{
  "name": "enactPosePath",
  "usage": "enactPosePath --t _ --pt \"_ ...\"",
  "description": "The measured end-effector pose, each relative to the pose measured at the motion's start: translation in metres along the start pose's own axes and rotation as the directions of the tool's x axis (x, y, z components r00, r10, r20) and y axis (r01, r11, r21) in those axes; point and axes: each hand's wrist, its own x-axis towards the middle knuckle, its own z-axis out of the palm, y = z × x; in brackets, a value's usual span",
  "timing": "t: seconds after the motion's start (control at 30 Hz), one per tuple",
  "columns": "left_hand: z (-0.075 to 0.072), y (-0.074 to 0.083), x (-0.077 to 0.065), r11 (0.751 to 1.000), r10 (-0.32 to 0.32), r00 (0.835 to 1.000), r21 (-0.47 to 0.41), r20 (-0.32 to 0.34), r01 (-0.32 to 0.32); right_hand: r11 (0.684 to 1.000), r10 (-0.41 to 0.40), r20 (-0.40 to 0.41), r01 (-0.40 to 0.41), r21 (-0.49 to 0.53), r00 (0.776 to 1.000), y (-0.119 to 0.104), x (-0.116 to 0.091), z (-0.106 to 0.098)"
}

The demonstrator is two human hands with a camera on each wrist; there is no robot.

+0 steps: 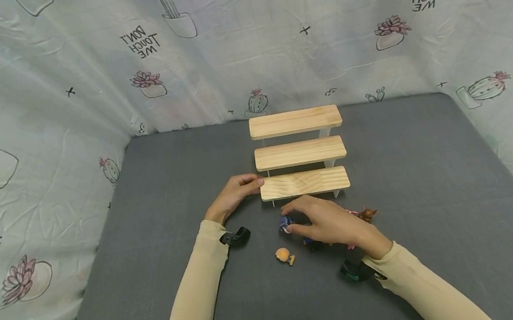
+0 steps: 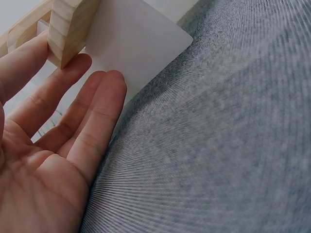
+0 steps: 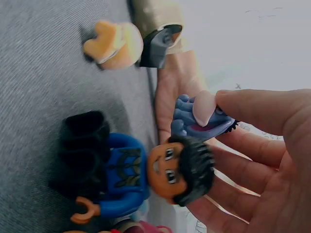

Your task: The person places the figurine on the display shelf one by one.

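Observation:
A small blue animal figurine (image 3: 187, 119) with a pink ear is pinched between thumb and fingers of my right hand (image 1: 325, 221), in front of the lowest shelf. Below that hand lies a toy figure (image 3: 126, 165) with black hair, a blue top and black legs, mostly covered in the head view. My left hand (image 1: 236, 194) grips the left end of the lowest wooden shelf (image 1: 304, 183), thumb on the board and a fingertip under its edge. Closer to me, a small orange figurine (image 1: 283, 254) lies on the grey cloth.
The three-step display stand has two higher wooden shelves (image 1: 300, 153) and pale side supports (image 2: 141, 39). A brown figurine (image 1: 367, 214) and bits of pink ones lie beyond my right wrist. A printed curtain (image 1: 274, 63) hangs behind the grey table (image 1: 182, 173).

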Motion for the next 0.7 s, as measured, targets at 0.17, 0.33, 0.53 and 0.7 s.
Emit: enactPosePath --t 0.17,0.33,0.53,0.7 --pt "0.001 0.001 -0.001 1.000 0.001 1.000 0.005 -0.003 -0.001 0.998 -0.001 -0.022 0.002 0.060 1.000 -0.002 -0.002 -0.005" --pt "0.001 0.001 -0.001 1.000 -0.003 1.000 0.003 -0.012 0.003 0.993 0.006 -0.039 -0.001 0.122 0.999 -0.002 -0.004 -0.011" --pt "0.002 0.001 -0.001 1.000 0.009 1.000 -0.005 -0.013 -0.010 0.983 0.021 -0.064 -0.008 0.184 0.998 -0.003 -0.008 -0.020" --pt "0.002 0.001 0.000 1.000 0.008 1.000 -0.005 -0.008 -0.008 0.983 0.018 -0.143 0.009 0.182 0.990 -0.003 -0.012 -0.027"
